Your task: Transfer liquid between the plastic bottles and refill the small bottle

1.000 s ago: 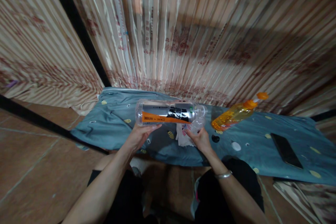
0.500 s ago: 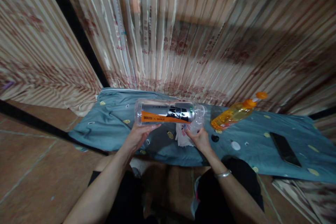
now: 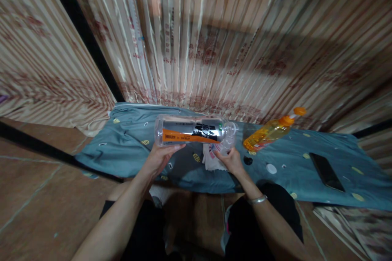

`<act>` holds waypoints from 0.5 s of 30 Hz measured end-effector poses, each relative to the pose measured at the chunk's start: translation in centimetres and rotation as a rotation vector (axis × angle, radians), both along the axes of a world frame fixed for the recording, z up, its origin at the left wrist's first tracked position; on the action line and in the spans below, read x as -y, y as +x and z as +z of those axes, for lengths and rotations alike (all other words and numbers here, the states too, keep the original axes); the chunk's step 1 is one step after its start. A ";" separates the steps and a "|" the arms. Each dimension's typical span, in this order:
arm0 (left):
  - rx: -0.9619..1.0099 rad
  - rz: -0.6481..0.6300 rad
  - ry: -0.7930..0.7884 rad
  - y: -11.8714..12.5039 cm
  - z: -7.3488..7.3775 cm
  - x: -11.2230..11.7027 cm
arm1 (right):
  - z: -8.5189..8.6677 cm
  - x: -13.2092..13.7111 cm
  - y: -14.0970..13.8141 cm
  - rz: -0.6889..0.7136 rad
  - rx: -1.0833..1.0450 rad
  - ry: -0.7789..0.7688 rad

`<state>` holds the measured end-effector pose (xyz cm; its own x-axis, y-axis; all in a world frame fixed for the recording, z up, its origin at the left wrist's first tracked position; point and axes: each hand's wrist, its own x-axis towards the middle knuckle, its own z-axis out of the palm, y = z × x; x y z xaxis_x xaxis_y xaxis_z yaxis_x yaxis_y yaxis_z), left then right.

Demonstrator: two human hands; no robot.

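I hold a clear plastic bottle (image 3: 191, 131) with a silver, black and orange label sideways above a teal cloth (image 3: 128, 142). My left hand (image 3: 161, 158) grips its base end from below, fingers curled round it. My right hand (image 3: 230, 159) is closed near the neck end and also presses a crumpled white cloth (image 3: 211, 160) with pink marks. The fingertips of the right hand are partly hidden behind the bottle.
An orange liquid bottle (image 3: 271, 130) with an orange cap lies on the teal cloth to the right. A black cap (image 3: 248, 160), a white round lid (image 3: 271, 168) and a dark phone (image 3: 326, 171) lie there too. Striped wooden boards (image 3: 214, 40) stand behind. Brown tiled floor is at left.
Hands and bottle keep the same pose. The view has drifted slightly, so everything sits a little further left in the picture.
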<state>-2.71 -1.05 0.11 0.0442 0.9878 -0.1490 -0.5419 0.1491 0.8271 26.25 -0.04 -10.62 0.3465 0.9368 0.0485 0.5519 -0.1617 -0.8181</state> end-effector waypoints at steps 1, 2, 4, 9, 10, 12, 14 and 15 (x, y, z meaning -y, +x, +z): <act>-0.006 -0.001 0.006 0.0 0.0 0.0 | 0.0 0.0 0.0 0.011 -0.026 0.000; -0.011 -0.001 0.012 0.0 0.1 0.0 | 0.0 0.0 0.0 0.022 -0.052 0.002; -0.015 0.003 0.019 0.1 0.2 -0.1 | 0.0 -0.1 0.0 0.036 -0.094 0.010; 0.001 0.025 0.009 0.2 0.4 0.0 | 0.3 -0.2 0.0 0.056 -0.139 0.006; 0.004 0.027 0.009 0.2 0.5 0.0 | 0.3 -0.2 0.0 0.060 -0.144 0.010; 0.006 0.024 0.012 0.2 0.5 0.0 | 0.5 -0.3 0.0 0.070 -0.153 0.018; 0.006 0.022 0.015 0.2 0.5 0.0 | 0.6 -0.3 0.0 0.087 -0.168 0.023; 0.006 0.021 0.016 0.1 0.5 0.0 | 0.7 -0.4 0.0 0.095 -0.176 0.025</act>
<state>-2.56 -1.08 0.65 0.0240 0.9908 -0.1331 -0.5498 0.1243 0.8260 26.24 0.31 -9.94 0.2616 0.9650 0.0186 0.4115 -0.0941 -0.9065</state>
